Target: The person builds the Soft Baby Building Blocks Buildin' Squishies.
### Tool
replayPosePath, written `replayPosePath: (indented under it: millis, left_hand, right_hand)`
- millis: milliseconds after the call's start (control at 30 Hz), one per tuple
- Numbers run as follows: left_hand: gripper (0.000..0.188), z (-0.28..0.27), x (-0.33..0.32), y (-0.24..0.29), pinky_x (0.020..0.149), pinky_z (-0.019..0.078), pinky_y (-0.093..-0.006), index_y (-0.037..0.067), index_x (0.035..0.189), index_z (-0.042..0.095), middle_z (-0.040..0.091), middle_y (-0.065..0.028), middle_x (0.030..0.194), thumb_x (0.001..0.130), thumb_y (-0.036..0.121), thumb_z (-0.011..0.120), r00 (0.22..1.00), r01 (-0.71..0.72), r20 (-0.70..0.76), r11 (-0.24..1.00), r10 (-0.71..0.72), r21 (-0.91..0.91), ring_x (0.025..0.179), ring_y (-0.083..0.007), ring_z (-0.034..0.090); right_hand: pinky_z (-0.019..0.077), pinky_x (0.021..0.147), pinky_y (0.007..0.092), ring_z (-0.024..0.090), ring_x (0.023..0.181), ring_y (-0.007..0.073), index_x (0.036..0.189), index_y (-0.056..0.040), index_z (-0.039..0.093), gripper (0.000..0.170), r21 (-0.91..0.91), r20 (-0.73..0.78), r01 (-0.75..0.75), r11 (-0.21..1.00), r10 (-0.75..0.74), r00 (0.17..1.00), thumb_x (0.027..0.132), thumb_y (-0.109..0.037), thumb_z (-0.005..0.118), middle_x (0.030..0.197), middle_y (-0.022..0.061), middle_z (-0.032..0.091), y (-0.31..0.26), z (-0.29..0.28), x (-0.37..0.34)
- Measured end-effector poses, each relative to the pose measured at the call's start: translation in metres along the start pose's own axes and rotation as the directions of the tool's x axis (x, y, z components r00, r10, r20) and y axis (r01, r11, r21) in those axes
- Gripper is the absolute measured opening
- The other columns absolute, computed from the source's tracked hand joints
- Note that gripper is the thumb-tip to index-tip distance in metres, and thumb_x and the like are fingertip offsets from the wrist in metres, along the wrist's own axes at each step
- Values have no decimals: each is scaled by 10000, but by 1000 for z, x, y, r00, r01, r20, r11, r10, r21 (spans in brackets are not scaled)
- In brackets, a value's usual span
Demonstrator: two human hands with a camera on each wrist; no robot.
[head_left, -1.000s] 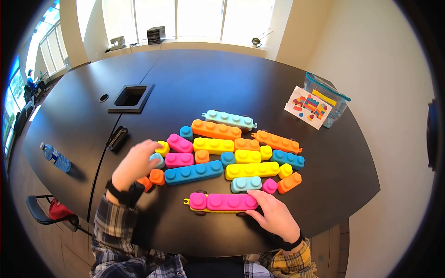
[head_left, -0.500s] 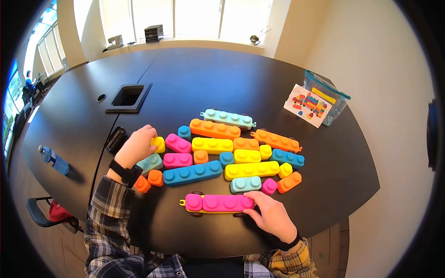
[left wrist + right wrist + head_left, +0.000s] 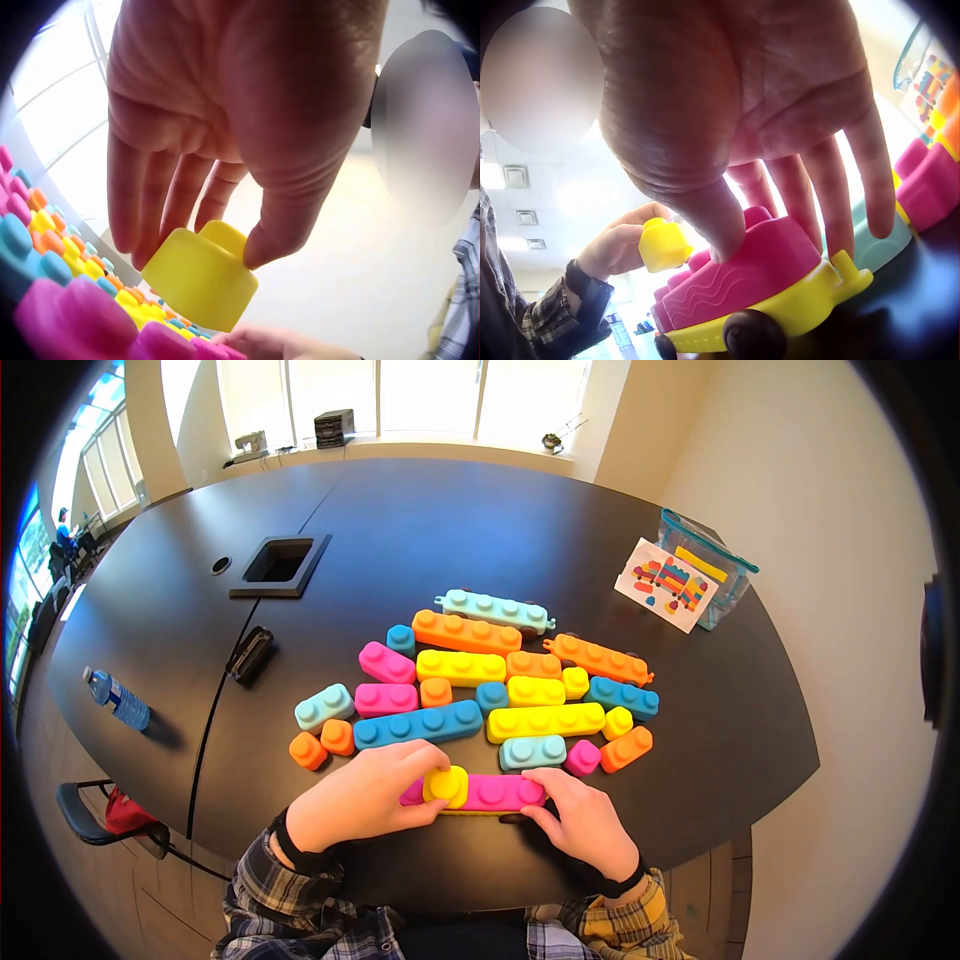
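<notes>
My left hand (image 3: 365,795) pinches a small yellow one-stud block (image 3: 199,281) between thumb and fingertips. It holds the block over the left part of a toy train car, and in the left wrist view the block looks tilted. The car has a yellow wheeled base (image 3: 810,300) topped with pink blocks. On the long pink block (image 3: 505,792), my right hand (image 3: 590,822) grips the right end, thumb on the near side and fingers on the far side. Part of the short pink block at the car's left end is hidden by my left hand.
Several loose blocks lie just beyond the car, including a long blue block (image 3: 418,724). Behind them are a light blue wheeled base (image 3: 495,610) and an orange one (image 3: 600,658). A picture card (image 3: 665,586) leans on a clear bag (image 3: 735,595). A water bottle (image 3: 117,698) stands left.
My left hand took the yellow block from the left of the loose blocks and brought it right and nearer, over the train car. My right hand stays on the car's right end.
</notes>
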State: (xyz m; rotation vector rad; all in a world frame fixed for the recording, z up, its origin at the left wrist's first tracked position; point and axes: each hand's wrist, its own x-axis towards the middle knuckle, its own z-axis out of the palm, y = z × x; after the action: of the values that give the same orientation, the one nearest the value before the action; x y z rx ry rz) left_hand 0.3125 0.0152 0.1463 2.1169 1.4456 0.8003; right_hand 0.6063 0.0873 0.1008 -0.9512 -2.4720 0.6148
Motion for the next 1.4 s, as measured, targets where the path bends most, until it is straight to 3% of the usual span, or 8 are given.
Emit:
replayPosePath:
  millis: [600, 1400]
  left_hand:
    - [398, 33, -7, -15, 937, 555, -394, 39, 1261, 624, 700, -150, 1131, 921, 166, 786, 992, 126, 42, 988, -122, -86, 1063, -335, 687]
    - [346, 37, -13, -13, 948, 542, -399, 25, 1253, 599, 713, -158, 1168, 961, 129, 753, 980, 200, 14, 974, -200, -106, 1084, -355, 684]
  right_hand:
    - [595, 812, 424, 714, 1028, 339, 1285, -93, 630, 391, -5, 4, -8, 1000, 8, 1000, 950, -250, 755, 1162, 110, 719, 5, 3, -1]
    - [604, 786, 422, 720, 1006, 337, 1322, -113, 630, 409, -10, 8, -18, 1000, 18, 1000, 967, -281, 742, 1168, 96, 723, 5, 7, -2]
